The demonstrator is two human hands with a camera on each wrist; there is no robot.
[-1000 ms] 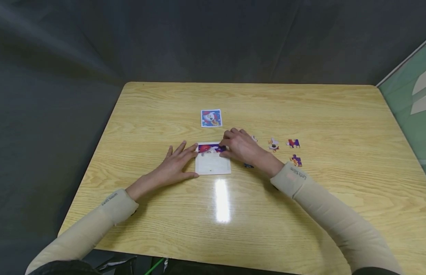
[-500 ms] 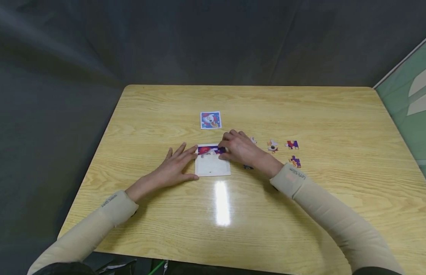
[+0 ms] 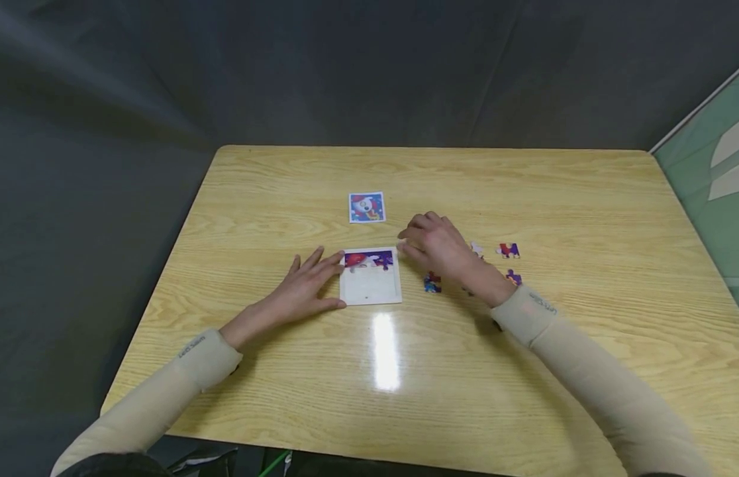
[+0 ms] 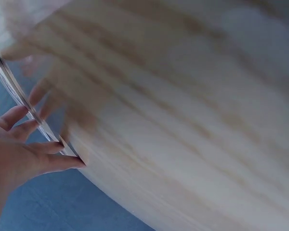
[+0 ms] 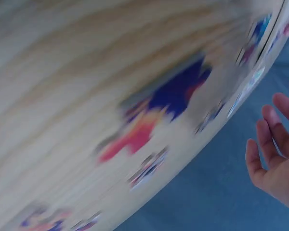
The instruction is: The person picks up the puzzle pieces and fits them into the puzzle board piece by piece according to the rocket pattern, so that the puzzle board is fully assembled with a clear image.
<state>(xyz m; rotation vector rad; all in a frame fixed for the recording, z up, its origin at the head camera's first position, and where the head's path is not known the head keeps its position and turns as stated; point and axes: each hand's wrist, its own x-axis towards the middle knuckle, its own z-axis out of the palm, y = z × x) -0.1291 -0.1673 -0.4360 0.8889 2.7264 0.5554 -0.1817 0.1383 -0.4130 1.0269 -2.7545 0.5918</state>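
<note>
A white square puzzle tray (image 3: pixel 369 290) lies flat on the table, with a row of joined purple, red and white puzzle pieces (image 3: pixel 368 259) along its far side. My left hand (image 3: pixel 295 291) rests at the tray's left edge, its fingers and thumb spread and touching the frame. To the right of the tray, my right hand (image 3: pixel 439 245) hovers over the table. In the right wrist view, the right hand's loosely bent fingers (image 5: pixel 267 139) hold nothing. A blue and red jigsaw piece (image 3: pixel 432 282) lies beneath it, and a white piece (image 3: pixel 476 249) is partly hidden behind it.
A red and purple piece (image 3: pixel 508 250) and a purple and orange piece (image 3: pixel 514 277) lie farther right, the latter near the right sleeve. A small picture card (image 3: pixel 366 207) sits beyond the tray. The wooden table (image 3: pixel 274 199) meets dark curtains at the back and left.
My right hand has lifted off the tray's top right corner and shifted right, uncovering the dark purple piece there and the blue and red piece. The left hand stays put.
</note>
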